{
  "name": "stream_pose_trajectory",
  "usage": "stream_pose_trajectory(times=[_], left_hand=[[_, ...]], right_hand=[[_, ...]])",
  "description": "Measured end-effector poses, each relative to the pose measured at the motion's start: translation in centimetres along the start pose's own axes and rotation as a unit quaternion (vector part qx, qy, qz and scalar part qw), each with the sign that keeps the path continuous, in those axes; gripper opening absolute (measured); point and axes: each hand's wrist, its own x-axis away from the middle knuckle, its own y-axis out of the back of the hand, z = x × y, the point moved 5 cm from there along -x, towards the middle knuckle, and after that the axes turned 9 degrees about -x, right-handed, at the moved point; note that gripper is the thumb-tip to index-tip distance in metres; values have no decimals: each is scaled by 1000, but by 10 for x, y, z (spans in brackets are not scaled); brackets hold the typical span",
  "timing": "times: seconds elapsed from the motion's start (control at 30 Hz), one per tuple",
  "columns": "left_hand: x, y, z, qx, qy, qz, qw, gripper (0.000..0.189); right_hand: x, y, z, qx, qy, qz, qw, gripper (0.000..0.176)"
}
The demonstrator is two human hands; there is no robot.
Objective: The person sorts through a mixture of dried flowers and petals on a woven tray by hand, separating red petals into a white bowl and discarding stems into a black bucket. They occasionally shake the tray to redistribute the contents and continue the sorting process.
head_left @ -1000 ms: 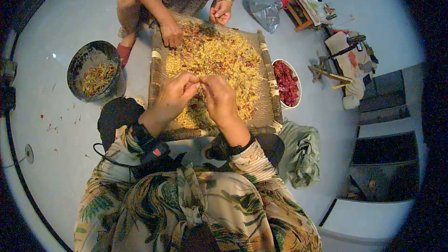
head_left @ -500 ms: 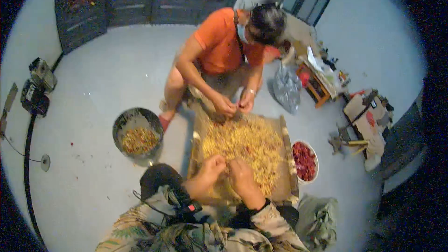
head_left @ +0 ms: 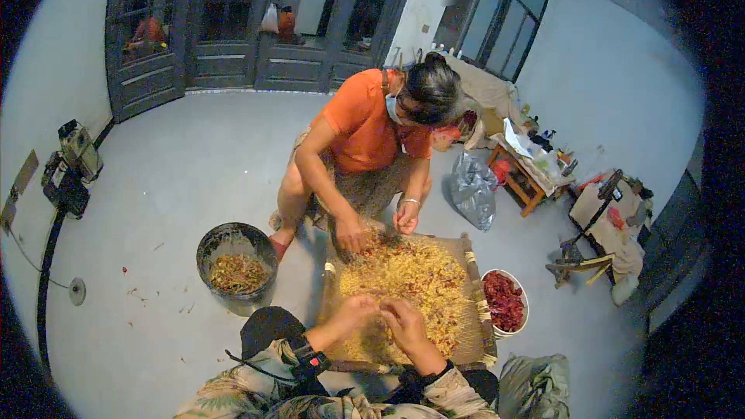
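My left hand (head_left: 353,316) and my right hand (head_left: 403,324) are nearly touching above the near part of a woven tray (head_left: 472,302). Their fingers are pinched together; anything between them is too small to make out. Yellow kernels or flowers (head_left: 427,279) mixed with small red bits are spread over the tray. Across it squats a person in an orange shirt (head_left: 357,124), one hand down in the pile and the other raised over its far edge.
A dark bucket (head_left: 268,252) of mixed scraps stands on the left. A white bucket (head_left: 504,329) of dark red pieces touches the tray's right side. Behind are a grey plastic bag (head_left: 473,190) and a cluttered low table (head_left: 528,186). A greenish sack (head_left: 535,388) lies near right.
The view has tilted up. The other person's hands have parted, one reaching down into the pile. My hands remain close together over the tray.
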Motion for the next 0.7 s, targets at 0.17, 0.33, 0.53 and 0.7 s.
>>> stream_pose_trajectory(times=[0.17, 0.33, 0.53, 0.7], left_hand=[[-1, -1, -3, -86, -48, -9, 995, 10], [-7, -3, 20, -167, -126, 5, 978, 15], [-8, -2, 36, -232, -124, -11, 965, 7], [2, -12, 35, -102, -82, 27, 991, 6]], right_hand=[[10, -4, -15, 69, 9, 62, 996, 11], [14, -1, -10, 63, 49, 115, 990, 7], [13, 0, 1, 89, 89, 169, 977, 9], [10, 8, 12, 34, 30, 209, 977, 21]])
